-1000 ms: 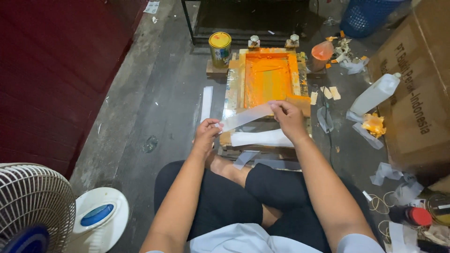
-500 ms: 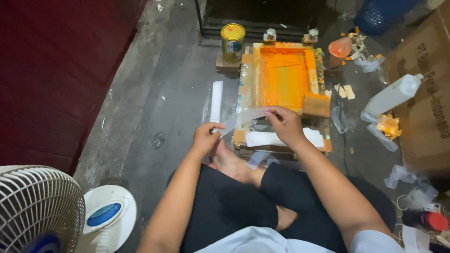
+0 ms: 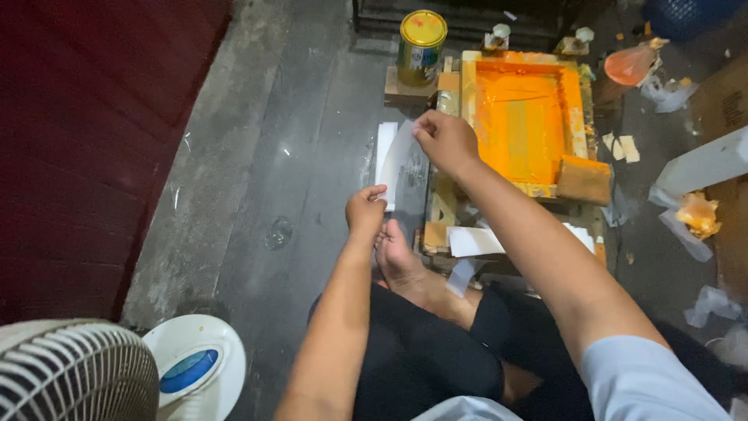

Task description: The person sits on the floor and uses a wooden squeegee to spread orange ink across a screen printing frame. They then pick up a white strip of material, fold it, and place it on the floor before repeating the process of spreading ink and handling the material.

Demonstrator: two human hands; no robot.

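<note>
My left hand point(image 3: 365, 210) and my right hand point(image 3: 446, 141) both pinch a clear plastic sheet point(image 3: 405, 168), stretched between them over the grey floor, left of the orange screen-printing frame point(image 3: 523, 117). The left hand grips the sheet's lower corner, the right hand its upper edge. The frame, covered in orange ink, lies on a wooden base. A squeegee block point(image 3: 583, 178) rests at its near right corner. My bare foot point(image 3: 400, 261) lies just below the left hand.
A yellow-lidded paint can point(image 3: 421, 36) stands on a wood block beyond the sheet. White paper strips point(image 3: 475, 240) lie by the frame's near edge. A fan point(image 3: 74, 374) and its white base point(image 3: 191, 365) sit at lower left. A cardboard box, rags and an orange bag are at right.
Both hands have swung the clear sheet from over the frame's near edge out to the left, above the floor. The view has shifted left and closer.
</note>
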